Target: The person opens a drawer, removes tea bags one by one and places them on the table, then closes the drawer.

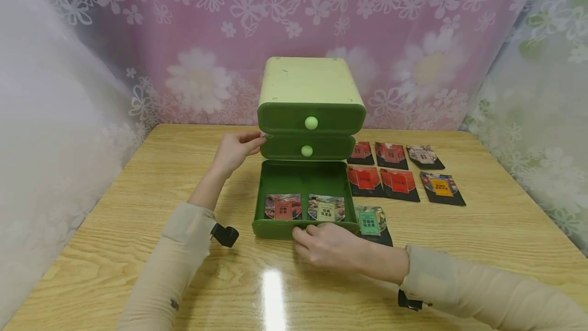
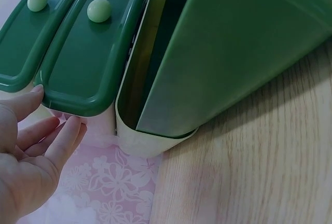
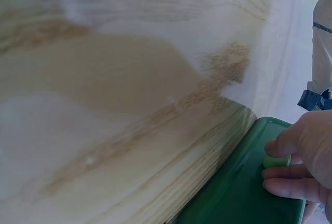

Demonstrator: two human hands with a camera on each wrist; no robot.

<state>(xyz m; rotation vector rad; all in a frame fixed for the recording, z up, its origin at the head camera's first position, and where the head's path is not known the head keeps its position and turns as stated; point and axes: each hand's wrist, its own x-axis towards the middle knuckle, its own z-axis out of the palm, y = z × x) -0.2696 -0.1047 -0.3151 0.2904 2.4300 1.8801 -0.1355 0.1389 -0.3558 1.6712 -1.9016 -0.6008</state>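
Note:
In the head view, a cream storage box [image 1: 310, 80] with green drawers stands on the table. Its bottom drawer [image 1: 303, 180] is pulled out, with a red-labelled tea packet [image 1: 283, 207] and a pale-labelled tea packet [image 1: 326, 208] lying inside. My right hand [image 1: 328, 244] is at the front of that drawer. The right wrist view shows thumb and fingers gripping its light green knob [image 3: 276, 161]. Beside the middle drawer [image 1: 285, 147], my left hand [image 1: 234, 151] touches the box's left side. Its thumb rests at the drawer front's corner in the left wrist view, fingers fairly straight.
Several tea packets lie right of the box, among them a red one [image 1: 398, 183], a yellow-labelled one [image 1: 442, 188] and a whitish one [image 1: 424, 156]. A green-labelled packet [image 1: 371, 223] lies close against the open drawer's right side. A pink floral curtain [image 1: 206, 55] hangs behind the table.

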